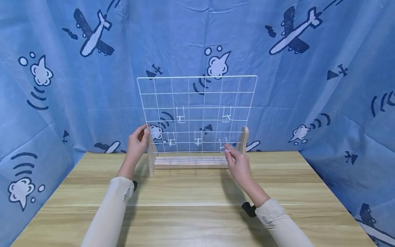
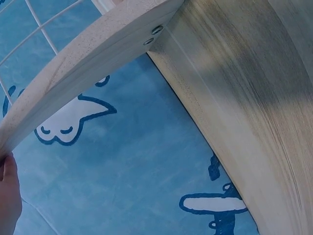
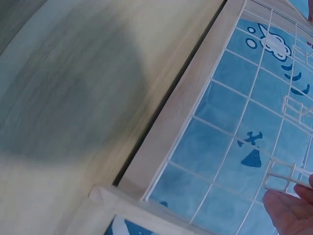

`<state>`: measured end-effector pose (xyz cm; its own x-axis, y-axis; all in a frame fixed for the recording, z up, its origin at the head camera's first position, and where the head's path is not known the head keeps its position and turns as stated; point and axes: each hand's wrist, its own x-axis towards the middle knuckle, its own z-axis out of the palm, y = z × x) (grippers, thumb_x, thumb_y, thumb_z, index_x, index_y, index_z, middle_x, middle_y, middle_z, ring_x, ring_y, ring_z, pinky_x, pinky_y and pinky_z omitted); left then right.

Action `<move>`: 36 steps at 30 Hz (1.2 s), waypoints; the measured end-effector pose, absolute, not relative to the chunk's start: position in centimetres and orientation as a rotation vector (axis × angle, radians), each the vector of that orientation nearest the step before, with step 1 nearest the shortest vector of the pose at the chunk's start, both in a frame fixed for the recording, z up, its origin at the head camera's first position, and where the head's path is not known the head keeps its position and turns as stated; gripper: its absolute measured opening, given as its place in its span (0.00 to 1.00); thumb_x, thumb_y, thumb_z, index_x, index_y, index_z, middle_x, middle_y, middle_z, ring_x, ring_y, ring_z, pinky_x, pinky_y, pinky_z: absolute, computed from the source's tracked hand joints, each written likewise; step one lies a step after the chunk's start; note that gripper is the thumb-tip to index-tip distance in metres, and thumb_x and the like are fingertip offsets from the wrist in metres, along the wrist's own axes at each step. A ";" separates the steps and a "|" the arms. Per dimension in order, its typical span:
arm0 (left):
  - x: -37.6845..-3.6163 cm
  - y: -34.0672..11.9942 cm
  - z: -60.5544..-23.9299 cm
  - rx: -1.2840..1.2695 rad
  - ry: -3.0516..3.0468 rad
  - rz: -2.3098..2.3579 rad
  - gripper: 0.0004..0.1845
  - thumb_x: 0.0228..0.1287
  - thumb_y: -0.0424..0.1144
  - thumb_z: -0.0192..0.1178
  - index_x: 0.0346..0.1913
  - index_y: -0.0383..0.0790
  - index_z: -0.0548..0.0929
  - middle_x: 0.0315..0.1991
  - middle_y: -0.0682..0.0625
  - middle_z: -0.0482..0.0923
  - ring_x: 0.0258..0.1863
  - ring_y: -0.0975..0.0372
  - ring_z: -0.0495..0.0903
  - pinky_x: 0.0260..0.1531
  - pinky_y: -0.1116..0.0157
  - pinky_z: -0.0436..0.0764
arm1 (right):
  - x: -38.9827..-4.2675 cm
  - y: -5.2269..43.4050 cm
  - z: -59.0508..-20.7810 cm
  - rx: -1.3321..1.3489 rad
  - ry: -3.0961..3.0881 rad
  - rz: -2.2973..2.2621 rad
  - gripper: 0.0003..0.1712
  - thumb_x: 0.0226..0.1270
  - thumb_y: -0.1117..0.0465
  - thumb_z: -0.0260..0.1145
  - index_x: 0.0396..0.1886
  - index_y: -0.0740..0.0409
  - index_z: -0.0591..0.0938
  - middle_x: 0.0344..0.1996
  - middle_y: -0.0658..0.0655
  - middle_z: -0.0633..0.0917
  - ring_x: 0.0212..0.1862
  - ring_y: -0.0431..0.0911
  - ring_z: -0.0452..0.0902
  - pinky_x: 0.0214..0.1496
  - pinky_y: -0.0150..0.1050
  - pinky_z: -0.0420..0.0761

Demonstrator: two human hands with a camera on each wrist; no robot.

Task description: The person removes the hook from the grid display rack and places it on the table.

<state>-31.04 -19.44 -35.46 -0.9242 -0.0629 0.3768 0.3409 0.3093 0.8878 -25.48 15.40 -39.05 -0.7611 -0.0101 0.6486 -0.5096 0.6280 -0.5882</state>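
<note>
Right hand pinches white hook at wire grid

A staged recording booth: blue airplane-print cloth hung on every side of a bare wooden worktop.

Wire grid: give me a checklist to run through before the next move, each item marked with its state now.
1. Grid upright in the wooden stand: ok.
2. Left hand grips the stand's left post: ok.
3. Right hand pinches a white hook at the bottom row: ok.
4. Hook seated on the wire: cannot tell.
5. Four other hooks hang on the grid: ok.
6. Stand flat on the table: ok.
</note>
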 end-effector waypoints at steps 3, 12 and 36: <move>-31.4 -19.6 -35.9 -0.252 -2.230 -1.659 0.23 0.75 0.36 0.47 0.68 0.31 0.66 0.65 0.37 0.69 0.63 0.50 0.70 0.62 0.58 0.71 | -25.4 15.8 -39.0 0.428 -2.250 1.040 0.15 0.69 0.69 0.60 0.53 0.70 0.80 0.53 0.69 0.80 0.50 0.60 0.80 0.46 0.48 0.83; -31.5 -19.7 -36.0 -0.238 -2.231 -1.640 0.22 0.74 0.36 0.49 0.67 0.32 0.67 0.63 0.37 0.71 0.61 0.51 0.72 0.61 0.60 0.73 | -25.0 16.9 -38.9 0.500 -2.275 0.967 0.15 0.69 0.69 0.60 0.53 0.70 0.80 0.53 0.68 0.80 0.50 0.62 0.79 0.51 0.52 0.80; -31.7 -19.7 -35.9 -0.231 -2.211 -1.649 0.22 0.73 0.35 0.50 0.66 0.31 0.69 0.62 0.37 0.72 0.60 0.51 0.73 0.61 0.62 0.73 | -24.7 20.2 -40.7 0.814 -2.359 0.646 0.19 0.59 0.77 0.65 0.51 0.71 0.81 0.50 0.72 0.81 0.46 0.66 0.80 0.45 0.54 0.82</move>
